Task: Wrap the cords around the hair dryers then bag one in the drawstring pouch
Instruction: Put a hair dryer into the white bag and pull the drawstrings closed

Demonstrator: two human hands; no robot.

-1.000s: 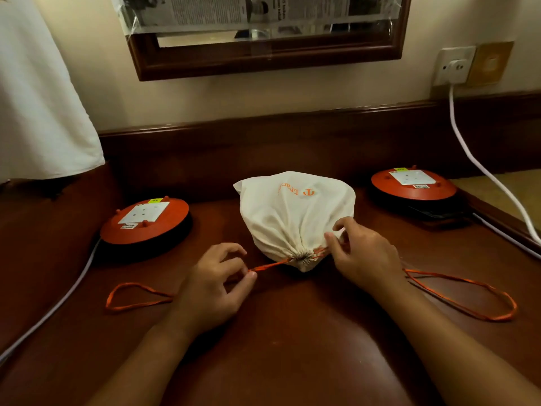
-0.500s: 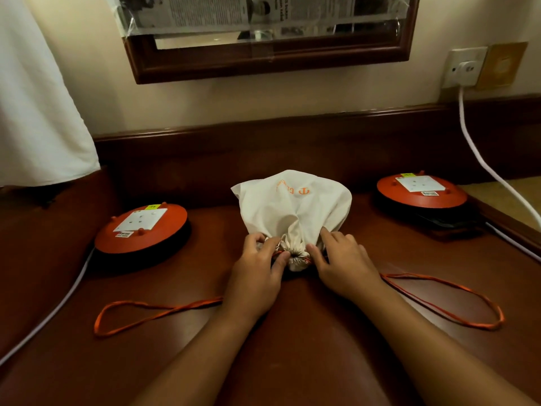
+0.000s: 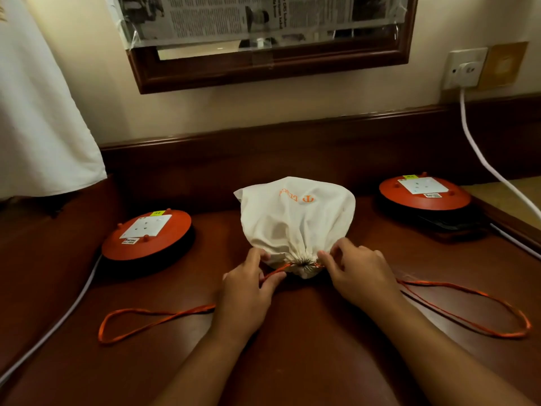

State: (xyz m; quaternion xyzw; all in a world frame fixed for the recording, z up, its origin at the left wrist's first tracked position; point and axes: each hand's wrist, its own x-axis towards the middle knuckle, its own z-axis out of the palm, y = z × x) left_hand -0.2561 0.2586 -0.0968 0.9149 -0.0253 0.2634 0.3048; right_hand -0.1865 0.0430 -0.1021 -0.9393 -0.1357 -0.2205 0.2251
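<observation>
A full white drawstring pouch (image 3: 295, 221) with an orange logo lies on the dark wooden desk (image 3: 292, 347), its gathered mouth facing me. Whatever fills it is hidden by the cloth. My left hand (image 3: 248, 291) pinches the orange drawstring (image 3: 275, 272) just left of the cinched mouth. My right hand (image 3: 357, 273) has its fingertips on the gathered cloth and the cord at the right side of the mouth. Long orange cord loops trail out over the desk, one to the left (image 3: 140, 320) and one to the right (image 3: 483, 312). No hair dryer is in sight.
Two red round extension cord reels with white sockets sit on the desk, one at the left (image 3: 146, 235) and one at the right (image 3: 424, 193). White cables run from them, one up to a wall plug (image 3: 465, 68). A framed mirror (image 3: 263, 39) hangs above; white cloth (image 3: 38, 112) hangs left.
A second ago my hands pulled the cords apart; then both came in to the pouch mouth. Now my left hand has drawn back slightly, pinching the cord.
</observation>
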